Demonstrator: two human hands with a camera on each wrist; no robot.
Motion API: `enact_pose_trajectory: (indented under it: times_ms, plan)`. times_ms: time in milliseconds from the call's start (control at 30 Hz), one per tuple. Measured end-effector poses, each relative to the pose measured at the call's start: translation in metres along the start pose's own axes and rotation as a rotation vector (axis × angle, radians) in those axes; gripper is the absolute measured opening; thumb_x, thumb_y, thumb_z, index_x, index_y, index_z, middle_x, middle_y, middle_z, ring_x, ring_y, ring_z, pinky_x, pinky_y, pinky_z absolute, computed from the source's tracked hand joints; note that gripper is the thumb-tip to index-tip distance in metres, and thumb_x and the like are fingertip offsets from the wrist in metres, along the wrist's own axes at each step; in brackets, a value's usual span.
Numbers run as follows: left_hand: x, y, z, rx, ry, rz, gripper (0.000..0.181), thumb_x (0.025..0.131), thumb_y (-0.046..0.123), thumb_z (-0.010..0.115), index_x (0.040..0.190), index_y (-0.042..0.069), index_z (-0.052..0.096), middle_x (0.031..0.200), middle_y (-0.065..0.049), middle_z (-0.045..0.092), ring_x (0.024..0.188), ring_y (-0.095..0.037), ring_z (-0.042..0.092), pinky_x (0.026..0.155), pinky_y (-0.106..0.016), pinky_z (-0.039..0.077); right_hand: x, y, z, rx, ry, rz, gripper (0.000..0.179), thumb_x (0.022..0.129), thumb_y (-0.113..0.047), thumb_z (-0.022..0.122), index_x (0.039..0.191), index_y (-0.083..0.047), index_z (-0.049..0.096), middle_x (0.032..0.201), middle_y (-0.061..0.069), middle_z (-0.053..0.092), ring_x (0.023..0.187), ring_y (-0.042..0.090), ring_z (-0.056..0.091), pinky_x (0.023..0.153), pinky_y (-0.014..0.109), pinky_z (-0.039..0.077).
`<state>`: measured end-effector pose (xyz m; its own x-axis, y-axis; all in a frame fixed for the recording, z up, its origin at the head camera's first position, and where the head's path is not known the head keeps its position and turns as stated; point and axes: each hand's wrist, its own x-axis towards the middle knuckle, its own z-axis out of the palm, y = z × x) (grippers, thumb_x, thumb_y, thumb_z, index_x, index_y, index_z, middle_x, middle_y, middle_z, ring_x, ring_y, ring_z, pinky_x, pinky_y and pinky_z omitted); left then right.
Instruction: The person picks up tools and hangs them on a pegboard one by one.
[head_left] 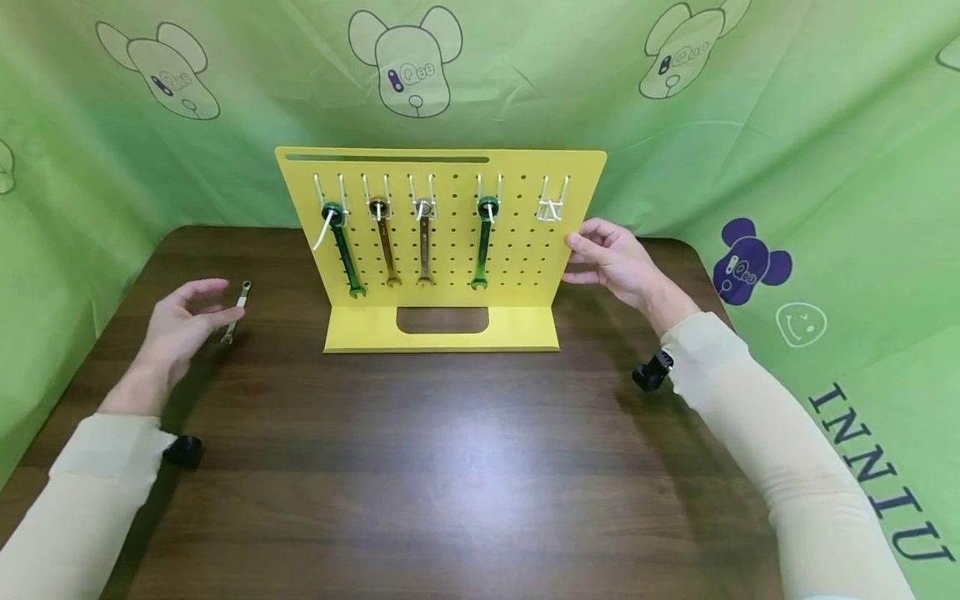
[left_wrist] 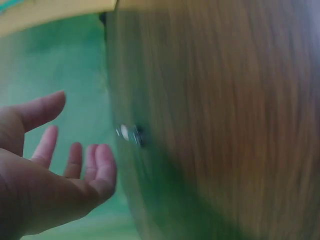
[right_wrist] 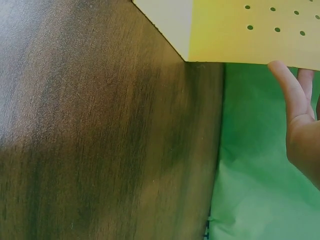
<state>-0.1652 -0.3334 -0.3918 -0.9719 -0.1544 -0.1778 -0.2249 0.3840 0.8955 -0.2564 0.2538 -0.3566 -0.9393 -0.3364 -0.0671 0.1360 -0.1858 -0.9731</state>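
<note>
My left hand (head_left: 176,325) hovers by a small silver combination wrench (head_left: 228,335) that lies on the table at the left. Thumb and fingers are spread with a gap between them, and the left wrist view shows the wrench (left_wrist: 131,134), blurred, apart from the fingers. My right hand (head_left: 618,262) holds the right edge of a yellow pegboard (head_left: 450,250), the thumb at its front edge and fingers partly hidden behind. On the board's white hooks hang a dark green wrench (head_left: 345,254), a bronze wrench (head_left: 387,246), a silver wrench (head_left: 425,246) and a green wrench (head_left: 483,246).
At the board's right end a white hook (head_left: 551,208) carries no wrench. The pegboard's base (head_left: 517,329) stands on the brown wooden table (head_left: 420,467). A green printed cloth (head_left: 510,83) hangs behind and at both sides.
</note>
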Motion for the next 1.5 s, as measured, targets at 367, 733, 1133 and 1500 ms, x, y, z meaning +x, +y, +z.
enact_pose_trajectory:
  times_ms: [367,733,1133,1500]
  plan:
    - [0.023,-0.020,-0.012,0.274,-0.180,-0.010,0.080,0.084,0.035,0.074,0.142,0.000,0.032,0.139,-0.025,0.033,0.117,-0.036,0.038,0.079,-0.031,0.045,0.000,-0.001,0.000,0.012,0.006,-0.001,0.009,0.091,-0.008,0.064,0.098,-0.004,0.061,0.095,0.008,0.062,0.087,0.024,0.067,0.083,0.057,0.048]
    - [0.027,-0.022,-0.008,0.269,-0.288,-0.038,0.070,0.089,0.016,0.068,0.144,-0.004,0.028,0.138,-0.032,0.028,0.108,-0.030,0.050,0.077,-0.024,0.054,-0.002,0.002,0.000,-0.017,0.026,-0.002,0.009,0.091,-0.008,0.064,0.098,-0.005,0.061,0.094,0.007,0.062,0.085,0.022,0.067,0.082,0.056,0.049]
    - [0.030,-0.007,-0.009,0.170,-0.320,-0.139,0.073,0.088,0.003,0.065,0.144,-0.007,0.020,0.102,-0.013,0.064,0.081,-0.012,0.065,0.075,-0.032,0.056,0.000,0.001,0.000,0.001,0.007,-0.007,0.012,0.091,-0.009,0.064,0.100,-0.003,0.059,0.095,0.008,0.061,0.088,0.023,0.067,0.084,0.056,0.047]
    - [0.029,0.004,-0.004,0.561,-0.318,-0.006,0.055,0.084,0.014,0.067,0.129,-0.007,0.043,0.088,-0.009,0.066,0.083,-0.026,0.056,0.068,-0.035,0.042,-0.002,0.002,0.002,-0.013,0.019,-0.003,0.009,0.091,-0.009,0.064,0.098,-0.005,0.061,0.095,0.008,0.061,0.088,0.023,0.067,0.084,0.056,0.048]
